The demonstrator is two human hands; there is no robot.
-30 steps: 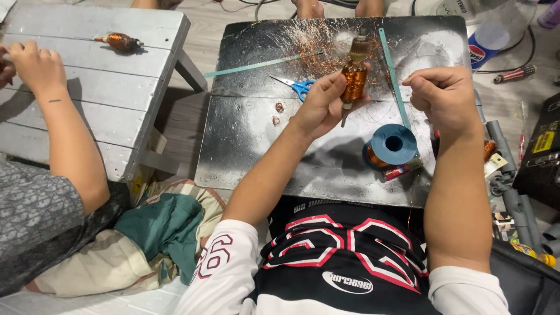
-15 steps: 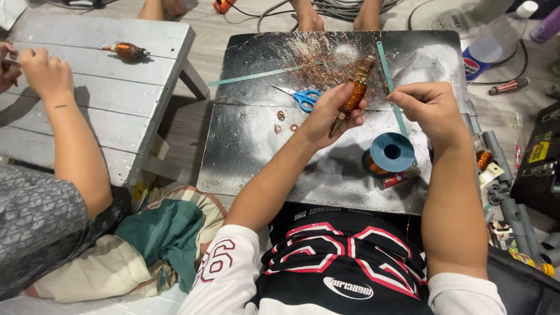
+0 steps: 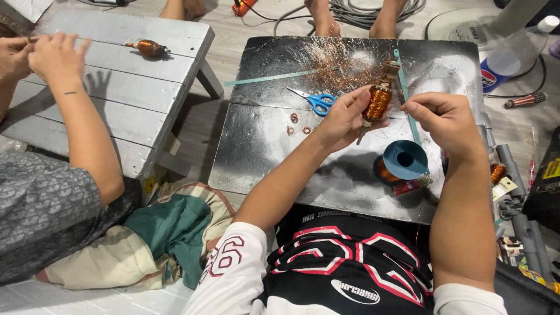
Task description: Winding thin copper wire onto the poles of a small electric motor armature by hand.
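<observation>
The copper-wound motor armature (image 3: 378, 100) is held upright-tilted above the middle of the dark metal bench (image 3: 268, 146), the left hand (image 3: 344, 119) clamped around its lower half with the grip closed on the winding, so the shaft below shows only as a thin tip under the palm. The right hand (image 3: 446, 119) sits just beside it, its grip pinched together on something too fine to make out, likely a strand of wire; what it pinches cannot be told. The armature's upper end overlaps a teal strip (image 3: 408, 111) that runs down past the right hand, partly hidden by it. Just below lies a blue wire spool (image 3: 403, 160), its copper side half hidden under the flange, and to the left are blue-handled scissors (image 3: 318, 102) and a second teal strip (image 3: 271, 77). Copper scraps near the bench's far edge blur into glare. On the grey wooden bench (image 3: 128, 111) at left another armature (image 3: 149, 48) lies on its side; a co-worker's hand (image 3: 55, 55) is there, its partner cut off by the frame edge. Compared with half a second ago, the armature has been drawn nearer the right hand and stands more upright, and the hands are closer together.
</observation>
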